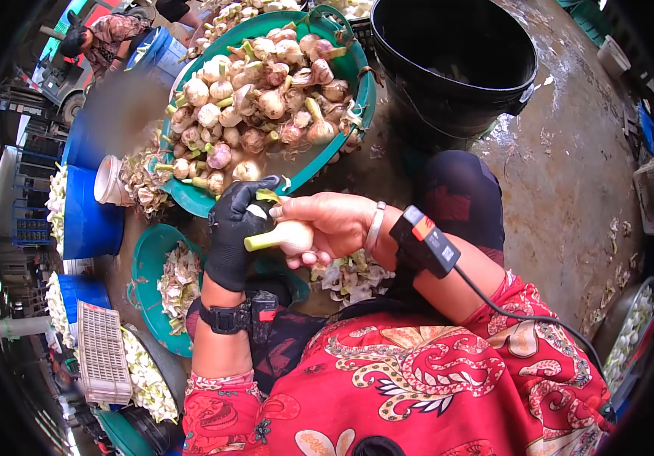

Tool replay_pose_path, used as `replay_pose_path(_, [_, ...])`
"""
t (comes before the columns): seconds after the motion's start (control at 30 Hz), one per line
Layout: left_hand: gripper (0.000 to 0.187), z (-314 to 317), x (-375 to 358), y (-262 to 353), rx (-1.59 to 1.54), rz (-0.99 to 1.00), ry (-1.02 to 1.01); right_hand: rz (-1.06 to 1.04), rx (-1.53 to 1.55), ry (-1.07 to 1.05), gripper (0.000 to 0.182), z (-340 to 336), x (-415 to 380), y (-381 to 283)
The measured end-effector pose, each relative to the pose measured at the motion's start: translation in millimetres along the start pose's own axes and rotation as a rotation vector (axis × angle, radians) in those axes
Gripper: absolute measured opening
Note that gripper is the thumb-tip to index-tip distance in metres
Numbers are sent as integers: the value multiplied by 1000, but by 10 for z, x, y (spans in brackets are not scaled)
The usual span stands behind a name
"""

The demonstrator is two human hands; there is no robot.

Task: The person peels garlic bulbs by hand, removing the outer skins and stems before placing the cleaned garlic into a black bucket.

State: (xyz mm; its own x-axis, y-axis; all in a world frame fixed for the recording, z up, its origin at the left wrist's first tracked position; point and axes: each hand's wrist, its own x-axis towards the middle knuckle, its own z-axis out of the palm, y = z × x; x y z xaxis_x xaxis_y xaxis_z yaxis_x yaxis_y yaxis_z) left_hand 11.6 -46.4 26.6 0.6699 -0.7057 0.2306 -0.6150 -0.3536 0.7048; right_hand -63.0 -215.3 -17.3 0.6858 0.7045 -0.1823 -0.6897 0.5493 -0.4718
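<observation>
A peeled garlic bulb (295, 237) with a cut green stem pointing left rests in the curled fingers of my bare right hand (334, 220). A strip of greenish skin (268, 195) shows by that hand's thumb and index finger. Close on the left, my left hand (233, 228) wears a black glove and has its fingers curled; something small and white shows there, too hidden to name. Just beyond both hands stands a large green basin (367, 102) heaped with unpeeled garlic bulbs (254, 99).
A black bucket (418, 72) stands at the upper right. Left of my hands are a green basin (142, 277) with peelings, blue tubs (93, 213) and a crate (105, 353). Peelings (353, 277) lie below my hands. Another person (106, 42) is at the upper left.
</observation>
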Motion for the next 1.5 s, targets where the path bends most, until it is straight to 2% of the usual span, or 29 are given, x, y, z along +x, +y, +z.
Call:
replay_pose_path(0.07, [28,118,-39,14,-418,-301,43,-81,89,8,39,-70,31,-6])
replay_pose_path(0.1, [33,96,-43,-32,-315,-274,53,-148,87,23,41,-117,13,-31])
replay_pose_path(0.13, [35,18,-136,-228,-399,-319,-1,-218,86,38,43,-161,-8,-57])
replay_pose_path(0.2, [25,67,-212,-144,-728,-423,167,-245,61,95,42,-187,-33,-98])
replay_pose_path(0.23, [28,7,-282,-68,-669,-339,60,-325,62,162,40,-128,-57,-91])
replay_pose_path(0.27, [28,31,-291,-13,-669,-344,64,-398,63,228,37,-72,-67,-73])
replay_pose_path(0.33, [38,138,-271,164,-806,-395,143,-405,61,246,31,-34,-38,-50])
replay_pose_path(0.4, [32,154,-258,163,-790,-388,192,-494,-133,405,31,-13,27,-15])
replay_pose_path(0.43, [30,119,-254,129,-721,-435,176,-575,-248,395,23,-40,73,-18])
replay_pose_path(0.47, [27,91,-230,120,-651,-479,160,-576,-250,395,23,-64,77,-27])
replay_pose_path(0.53, [23,4,-180,95,-705,-454,183,-1368,-1511,820,16,-56,83,-42])
replay_pose_path(0.57, [24,-81,-163,39,-601,-397,223,-1306,-1492,733,13,62,54,11])
replay_pose_path(0.6, [26,-141,-130,7,-496,-337,260,-1088,-1568,669,14,53,47,126])
replay_pose_path(0.63, [29,-122,-97,74,-329,-150,269,-630,-1714,567,14,-42,63,207])
replay_pose_path(0.67, [29,-144,-115,47,-323,-148,275,-161,-1801,448,15,-99,74,255])
replay_pose_path(0.73, [31,-160,-131,-75,-1046,-358,274,253,-1863,260,21,-146,78,281])
replay_pose_path(0.77, [32,-149,-146,-117,-1063,-362,284,173,-1848,321,24,-95,50,214])
replay_pose_path(0.8, [32,-121,-172,-153,-1066,-363,283,-29,-1728,521,36,-194,75,207])
replay_pose_path(0.87, [31,-58,-208,-137,-1006,-421,301,-453,-1134,734,44,-43,-52,39])
replay_pose_path(0.93, [33,15,-187,-26,-944,-422,282,-745,-750,698,43,-58,51,10])
replay_pose_path(0.97, [32,43,-166,17,-904,-423,246,-809,-758,726,33,-30,45,-8])
replay_pose_path(1.0, [31,63,-148,62,-865,-424,212,-807,-757,733,33,-4,9,-31])
replay_pose_path(1.1, [26,62,-95,195,-691,-411,191,-948,-1062,765,27,-29,-9,-41])
replay_pose_path(1.27, [25,86,-62,256,-488,-359,190,-1048,-1261,784,14,-63,-14,-47])
replay_pose_path(1.33, [28,72,-68,239,-246,-237,119,-1073,-1311,769,11,-67,-11,-37])
replay_pose_path(1.37, [28,70,-66,256,-245,-236,120,-1063,-1352,768,9,-74,3,-23])
replay_pose_path(1.43, [25,42,-62,305,-333,-402,190,-1055,-1396,757,8,-53,10,6])
replay_pose_path(1.47, [25,15,-60,293,-329,-401,198,-958,-1452,782,9,-38,-12,32])
replay_pose_path(1.5, [25,-21,-58,264,-501,-401,248,-862,-1506,805,10,-21,-26,60])
